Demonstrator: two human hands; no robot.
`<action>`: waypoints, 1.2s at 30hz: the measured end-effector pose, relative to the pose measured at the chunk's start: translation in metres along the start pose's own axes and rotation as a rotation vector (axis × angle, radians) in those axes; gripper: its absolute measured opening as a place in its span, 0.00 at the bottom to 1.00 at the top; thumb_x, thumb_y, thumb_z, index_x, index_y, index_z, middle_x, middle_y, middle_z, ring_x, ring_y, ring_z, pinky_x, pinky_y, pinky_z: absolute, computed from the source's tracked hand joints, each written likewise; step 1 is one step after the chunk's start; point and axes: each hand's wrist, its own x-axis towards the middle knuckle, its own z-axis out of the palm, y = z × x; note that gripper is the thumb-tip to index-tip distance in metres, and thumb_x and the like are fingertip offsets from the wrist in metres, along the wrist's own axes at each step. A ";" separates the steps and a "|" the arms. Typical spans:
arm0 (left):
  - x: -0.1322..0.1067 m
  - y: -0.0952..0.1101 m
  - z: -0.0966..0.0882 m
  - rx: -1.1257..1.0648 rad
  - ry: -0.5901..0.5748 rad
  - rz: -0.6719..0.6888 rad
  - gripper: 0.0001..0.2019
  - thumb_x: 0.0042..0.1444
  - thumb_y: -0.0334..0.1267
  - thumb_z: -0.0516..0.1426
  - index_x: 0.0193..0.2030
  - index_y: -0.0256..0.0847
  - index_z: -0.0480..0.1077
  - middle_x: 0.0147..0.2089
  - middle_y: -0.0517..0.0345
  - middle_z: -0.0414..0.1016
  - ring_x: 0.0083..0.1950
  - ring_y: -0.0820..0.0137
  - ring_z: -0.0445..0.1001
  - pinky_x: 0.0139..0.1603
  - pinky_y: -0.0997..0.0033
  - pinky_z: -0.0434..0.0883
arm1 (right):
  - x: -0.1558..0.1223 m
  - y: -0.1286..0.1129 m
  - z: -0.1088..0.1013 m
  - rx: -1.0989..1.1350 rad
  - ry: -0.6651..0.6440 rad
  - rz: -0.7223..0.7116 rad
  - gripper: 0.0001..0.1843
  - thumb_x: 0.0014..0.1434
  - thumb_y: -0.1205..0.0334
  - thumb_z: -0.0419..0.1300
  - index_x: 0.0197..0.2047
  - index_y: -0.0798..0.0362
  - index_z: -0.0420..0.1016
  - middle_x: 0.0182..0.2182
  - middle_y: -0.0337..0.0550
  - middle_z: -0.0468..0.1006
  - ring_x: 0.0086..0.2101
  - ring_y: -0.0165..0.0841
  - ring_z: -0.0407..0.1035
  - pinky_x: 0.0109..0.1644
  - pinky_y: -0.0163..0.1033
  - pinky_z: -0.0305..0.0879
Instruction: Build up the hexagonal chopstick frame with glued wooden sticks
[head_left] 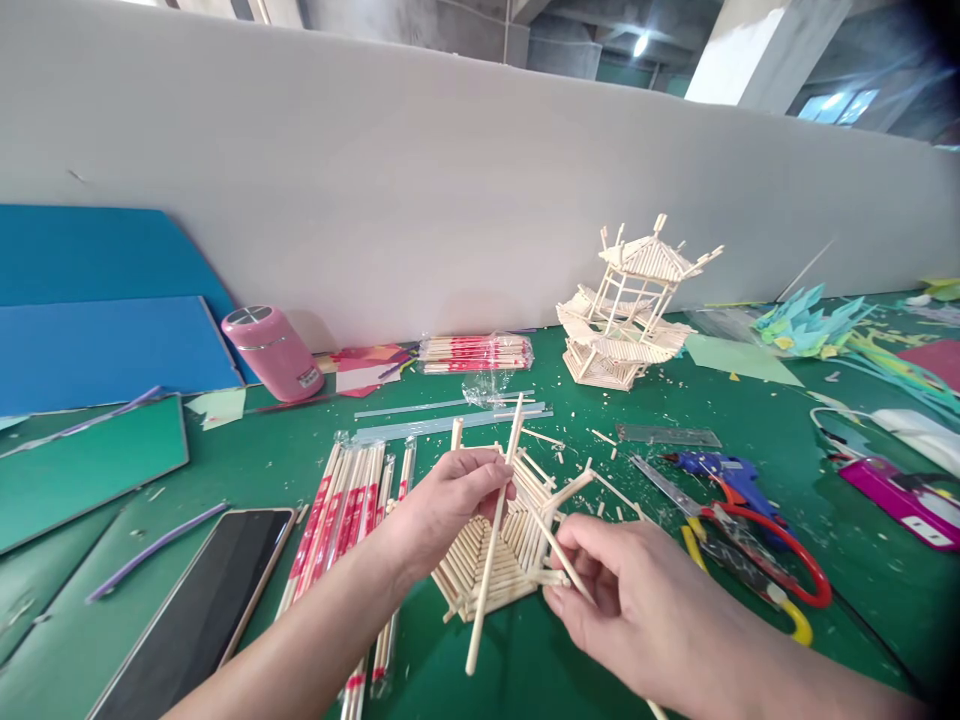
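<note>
My left hand [448, 503] is closed around a long bamboo chopstick [492, 535] and keeps it nearly upright over a flat roof-like panel of glued sticks [501, 553] on the green table. My right hand [626, 590] pinches a shorter stick [556, 549] that lies slanted across the panel's right edge. Wrapped chopsticks [346, 508] lie just left of my left hand.
A finished stick pavilion model [628, 312] stands at the back. Red and yellow scissors [757, 555], a blue glue gun [721, 470] and a clear ruler [667, 435] lie to the right. A tablet [202, 605], a pink bottle [271, 350] and blue boards [97, 340] are on the left.
</note>
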 end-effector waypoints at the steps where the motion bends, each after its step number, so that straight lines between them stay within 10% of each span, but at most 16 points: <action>1: 0.000 0.000 0.000 -0.001 0.001 -0.001 0.10 0.53 0.37 0.52 0.22 0.37 0.64 0.19 0.63 0.63 0.23 0.76 0.60 0.26 0.73 0.57 | 0.001 0.001 0.002 -0.037 0.034 -0.024 0.07 0.52 0.65 0.52 0.24 0.51 0.56 0.17 0.31 0.64 0.19 0.24 0.55 0.22 0.31 0.48; 14: 0.001 -0.002 -0.001 0.020 -0.003 -0.001 0.11 0.53 0.38 0.52 0.22 0.37 0.64 0.21 0.62 0.64 0.23 0.76 0.60 0.28 0.73 0.59 | 0.002 0.004 0.008 0.096 0.090 -0.090 0.06 0.50 0.70 0.52 0.33 0.50 0.63 0.27 0.35 0.71 0.27 0.26 0.65 0.29 0.32 0.61; 36: -0.001 -0.002 -0.003 0.026 -0.030 -0.001 0.10 0.54 0.38 0.51 0.26 0.36 0.67 0.21 0.63 0.63 0.23 0.75 0.61 0.28 0.73 0.57 | 0.002 0.004 0.006 -0.095 0.089 -0.107 0.06 0.53 0.69 0.50 0.25 0.51 0.60 0.23 0.34 0.65 0.24 0.27 0.59 0.25 0.34 0.53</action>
